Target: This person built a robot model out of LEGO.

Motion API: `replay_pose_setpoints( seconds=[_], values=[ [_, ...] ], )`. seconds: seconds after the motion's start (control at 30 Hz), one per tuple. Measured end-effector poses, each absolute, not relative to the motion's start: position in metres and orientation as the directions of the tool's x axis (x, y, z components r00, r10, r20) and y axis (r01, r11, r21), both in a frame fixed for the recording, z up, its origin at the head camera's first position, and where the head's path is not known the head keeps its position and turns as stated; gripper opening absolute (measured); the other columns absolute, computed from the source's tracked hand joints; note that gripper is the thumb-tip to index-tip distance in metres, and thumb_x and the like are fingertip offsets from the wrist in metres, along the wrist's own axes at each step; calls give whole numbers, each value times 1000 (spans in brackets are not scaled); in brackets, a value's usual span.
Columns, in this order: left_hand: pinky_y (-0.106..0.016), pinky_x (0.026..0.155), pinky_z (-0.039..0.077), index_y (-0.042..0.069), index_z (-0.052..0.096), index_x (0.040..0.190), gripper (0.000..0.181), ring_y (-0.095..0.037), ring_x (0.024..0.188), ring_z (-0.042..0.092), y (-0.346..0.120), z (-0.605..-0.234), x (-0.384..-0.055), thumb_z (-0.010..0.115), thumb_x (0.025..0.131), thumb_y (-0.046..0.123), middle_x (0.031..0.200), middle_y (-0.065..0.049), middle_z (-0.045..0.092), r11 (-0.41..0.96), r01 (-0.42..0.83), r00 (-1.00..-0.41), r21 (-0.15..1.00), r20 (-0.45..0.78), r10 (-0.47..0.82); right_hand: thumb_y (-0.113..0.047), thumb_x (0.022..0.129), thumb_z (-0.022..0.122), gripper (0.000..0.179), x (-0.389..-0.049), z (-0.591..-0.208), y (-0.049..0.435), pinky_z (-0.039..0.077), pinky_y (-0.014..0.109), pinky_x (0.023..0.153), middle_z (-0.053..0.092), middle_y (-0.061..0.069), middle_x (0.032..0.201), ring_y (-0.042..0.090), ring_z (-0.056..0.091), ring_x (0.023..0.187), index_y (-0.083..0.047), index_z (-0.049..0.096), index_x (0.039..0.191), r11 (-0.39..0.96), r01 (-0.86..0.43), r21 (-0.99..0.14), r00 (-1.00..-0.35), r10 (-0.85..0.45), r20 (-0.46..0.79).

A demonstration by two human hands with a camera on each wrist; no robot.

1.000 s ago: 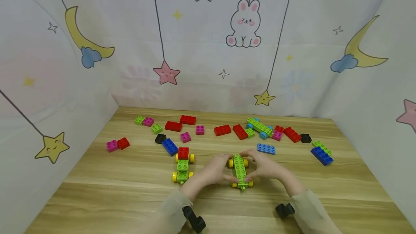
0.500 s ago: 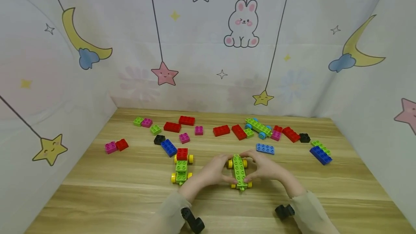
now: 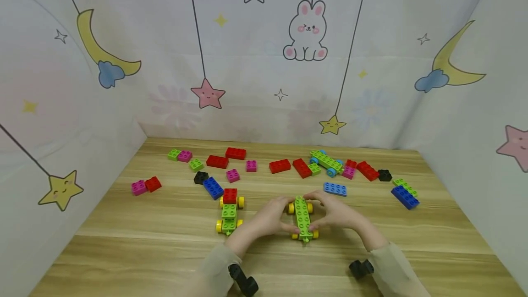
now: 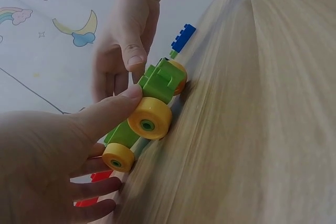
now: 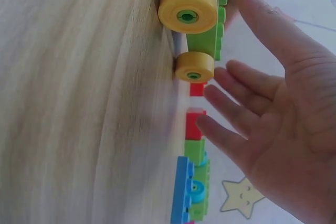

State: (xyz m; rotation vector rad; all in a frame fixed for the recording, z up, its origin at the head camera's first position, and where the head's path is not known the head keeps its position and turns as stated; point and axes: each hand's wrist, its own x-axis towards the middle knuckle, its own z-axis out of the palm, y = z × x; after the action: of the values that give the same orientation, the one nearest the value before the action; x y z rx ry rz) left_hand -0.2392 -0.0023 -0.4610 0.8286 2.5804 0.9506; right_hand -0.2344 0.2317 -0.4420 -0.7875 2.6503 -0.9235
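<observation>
A lime-green toy car base (image 3: 302,218) with yellow wheels stands on the table between both hands. My left hand (image 3: 270,218) holds it from the left side, its thumb (image 4: 113,111) against the body near the closer wheels and its index finger reaching the far end. From the right side my right hand (image 3: 336,212) spans the same base with thumb and index finger, its other fingers (image 5: 231,98) loosely extended past the far wheel. To the left stands a second green car (image 3: 229,214) on yellow wheels, with a red brick (image 3: 230,195) on its far end.
Behind the hands lie several loose bricks, among them a light-blue one (image 3: 335,189), a dark-blue one (image 3: 213,188) and a red one (image 3: 279,166). A green car base with blue wheels (image 3: 327,162) stands at the back. Dark-blue (image 3: 405,197) and pink (image 3: 139,187) bricks lie farther out.
The head view has shifted slightly, so everything sits a little farther left in it. Both hands and the car base keep their places relative to each other.
</observation>
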Motion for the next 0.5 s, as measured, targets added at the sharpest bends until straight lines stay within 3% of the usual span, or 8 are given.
replay_pose_setpoints(
  seconds=[0.23,0.5],
  values=[
    [-49,113,37,5,43,146,85,-32,138,43,-2,-461,-239,80,79,41,148,-15,47,623,416,-802,663,-57,595,-27,84,77,60,-239,-439,246,45,58,101,59,19,131,40,53,123,2,55,131,650,-431,-626,-859,-507,65],
    [-47,114,35,5,42,147,85,-32,139,42,-3,-460,-239,81,80,40,149,-15,45,617,428,-796,661,-48,604,-7,88,71,36,-256,-435,284,48,58,96,64,23,119,42,59,111,7,62,120,648,-366,-668,-927,-314,204]
  ],
)
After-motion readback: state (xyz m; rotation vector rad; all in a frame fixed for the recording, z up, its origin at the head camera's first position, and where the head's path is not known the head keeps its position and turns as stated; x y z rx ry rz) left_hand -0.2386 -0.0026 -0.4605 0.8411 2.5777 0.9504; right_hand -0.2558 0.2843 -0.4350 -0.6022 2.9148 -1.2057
